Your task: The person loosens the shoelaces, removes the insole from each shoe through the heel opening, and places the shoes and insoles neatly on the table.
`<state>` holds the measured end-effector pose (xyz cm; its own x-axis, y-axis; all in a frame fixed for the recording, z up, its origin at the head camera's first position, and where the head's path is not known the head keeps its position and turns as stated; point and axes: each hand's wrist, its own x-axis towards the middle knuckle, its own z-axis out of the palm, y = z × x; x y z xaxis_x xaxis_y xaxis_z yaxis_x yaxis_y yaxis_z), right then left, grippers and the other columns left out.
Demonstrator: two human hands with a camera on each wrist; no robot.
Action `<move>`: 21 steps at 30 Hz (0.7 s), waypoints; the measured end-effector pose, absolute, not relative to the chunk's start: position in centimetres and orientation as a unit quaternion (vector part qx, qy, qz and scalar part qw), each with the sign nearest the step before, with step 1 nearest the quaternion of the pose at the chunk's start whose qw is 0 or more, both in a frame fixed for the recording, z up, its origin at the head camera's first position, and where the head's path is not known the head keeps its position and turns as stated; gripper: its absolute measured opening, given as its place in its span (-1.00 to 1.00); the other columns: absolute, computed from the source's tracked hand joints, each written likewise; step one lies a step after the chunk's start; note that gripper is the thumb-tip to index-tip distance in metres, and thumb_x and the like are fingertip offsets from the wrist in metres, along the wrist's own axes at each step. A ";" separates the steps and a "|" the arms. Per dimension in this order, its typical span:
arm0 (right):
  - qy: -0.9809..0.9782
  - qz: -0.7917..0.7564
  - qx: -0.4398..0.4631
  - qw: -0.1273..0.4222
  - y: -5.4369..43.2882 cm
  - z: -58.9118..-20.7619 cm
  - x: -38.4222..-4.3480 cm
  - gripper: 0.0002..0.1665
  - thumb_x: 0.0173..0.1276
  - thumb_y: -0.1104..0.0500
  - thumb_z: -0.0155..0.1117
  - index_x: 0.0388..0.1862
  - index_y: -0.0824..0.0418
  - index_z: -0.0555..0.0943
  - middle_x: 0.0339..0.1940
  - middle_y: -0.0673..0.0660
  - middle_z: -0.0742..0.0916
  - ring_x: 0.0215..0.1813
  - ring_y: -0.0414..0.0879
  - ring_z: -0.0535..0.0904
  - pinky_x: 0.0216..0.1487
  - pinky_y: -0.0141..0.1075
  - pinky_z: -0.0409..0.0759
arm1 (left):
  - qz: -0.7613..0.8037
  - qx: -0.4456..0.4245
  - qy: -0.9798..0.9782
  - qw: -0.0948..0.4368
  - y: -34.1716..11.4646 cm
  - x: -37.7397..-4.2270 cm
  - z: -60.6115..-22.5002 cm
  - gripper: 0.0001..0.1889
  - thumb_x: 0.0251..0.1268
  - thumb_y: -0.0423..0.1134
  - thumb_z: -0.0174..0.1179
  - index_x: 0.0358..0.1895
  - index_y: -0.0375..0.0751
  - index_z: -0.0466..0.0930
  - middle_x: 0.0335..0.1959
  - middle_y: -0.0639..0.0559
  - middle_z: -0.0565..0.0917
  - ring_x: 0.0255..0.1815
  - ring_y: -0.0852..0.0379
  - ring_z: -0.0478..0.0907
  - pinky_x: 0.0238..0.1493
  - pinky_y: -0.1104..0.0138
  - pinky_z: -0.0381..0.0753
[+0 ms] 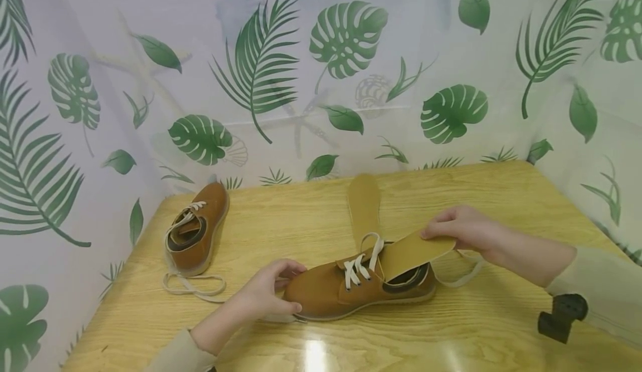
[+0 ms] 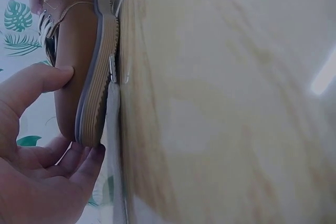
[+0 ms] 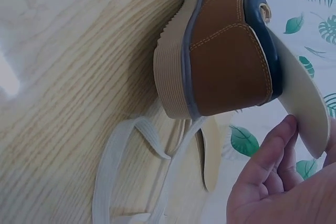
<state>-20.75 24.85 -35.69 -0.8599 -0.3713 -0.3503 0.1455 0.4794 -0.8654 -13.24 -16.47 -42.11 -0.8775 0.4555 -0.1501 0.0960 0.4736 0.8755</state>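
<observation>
A brown lace-up shoe (image 1: pixel 321 291) lies on the table, toe to the left. My left hand (image 1: pixel 268 291) grips its toe, thumb on the near side and fingers around the front, as the left wrist view of the shoe (image 2: pixel 79 77) also shows. A tan insole (image 1: pixel 411 255) slants into the shoe's opening, its front part hidden inside. My right hand (image 1: pixel 468 230) pinches the raised heel end of this insole. From the right wrist view, the insole's pale underside (image 3: pixel 304 98) stands out above the shoe's heel (image 3: pixel 228 69).
A second brown shoe (image 1: pixel 208 230) sits at the table's left, its loose lace (image 1: pixel 195 291) trailing in front. Behind the held shoe lies another tan insole (image 1: pixel 364 205). White lace (image 3: pixel 121 161) lies by the heel. A leaf-patterned cloth (image 1: pixel 301 82) borders the wooden table (image 1: pixel 501 205).
</observation>
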 end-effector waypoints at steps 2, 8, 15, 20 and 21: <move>0.818 -0.509 -0.069 0.259 25.0 -35.6 -20.8 -0.81 0.46 0.14 0.34 -0.17 0.20 0.82 -0.35 -0.15 0.78 -0.31 -0.31 0.64 -0.13 -0.40 0.69 | 0.485 0.165 0.839 0.183 -16.5 -13.3 -42.1 -0.32 0.15 -0.50 0.49 0.37 -0.36 0.45 0.32 -0.24 0.57 0.43 -0.28 0.48 0.59 -0.17 0.44; 0.815 -0.509 -0.069 0.267 25.5 -35.2 -21.0 -0.81 0.51 0.14 0.32 -0.13 0.20 0.81 -0.30 -0.16 0.80 -0.28 -0.32 0.68 -0.10 -0.40 0.71 | 0.486 0.158 0.840 0.182 -16.4 -13.4 -42.1 -0.32 0.13 -0.51 0.49 0.37 -0.34 0.46 0.32 -0.22 0.57 0.43 -0.26 0.49 0.59 -0.15 0.44; 0.817 -0.506 -0.071 0.269 25.9 -34.8 -21.0 -0.75 0.52 0.15 0.30 -0.04 0.26 0.81 -0.27 -0.16 0.80 -0.24 -0.31 0.69 -0.06 -0.40 0.70 | 0.487 0.148 0.841 0.183 -16.3 -13.3 -42.0 -0.31 0.13 -0.51 0.50 0.37 -0.31 0.47 0.31 -0.20 0.57 0.43 -0.27 0.49 0.59 -0.15 0.44; 0.812 -0.512 -0.070 0.271 26.5 -35.1 -21.2 -0.77 0.52 0.16 0.30 -0.05 0.24 0.81 -0.28 -0.16 0.80 -0.25 -0.30 0.70 -0.08 -0.41 0.73 | 0.485 0.150 0.842 0.182 -16.3 -13.2 -42.1 -0.31 0.13 -0.51 0.51 0.37 -0.31 0.47 0.31 -0.19 0.58 0.42 -0.25 0.50 0.59 -0.15 0.44; 0.811 -0.513 -0.070 0.272 26.6 -35.2 -21.2 -0.79 0.53 0.16 0.29 -0.07 0.22 0.81 -0.28 -0.16 0.80 -0.25 -0.30 0.70 -0.09 -0.41 0.73 | 0.484 0.152 0.842 0.182 -16.4 -13.2 -42.1 -0.31 0.13 -0.51 0.51 0.37 -0.32 0.47 0.31 -0.20 0.58 0.42 -0.25 0.50 0.59 -0.15 0.44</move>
<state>-21.23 26.57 -35.17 -0.8420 -0.3928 -0.3699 0.1664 0.4631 -0.8706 -13.18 -16.36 -42.13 -0.8875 0.4324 -0.1594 0.0797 0.4846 0.8711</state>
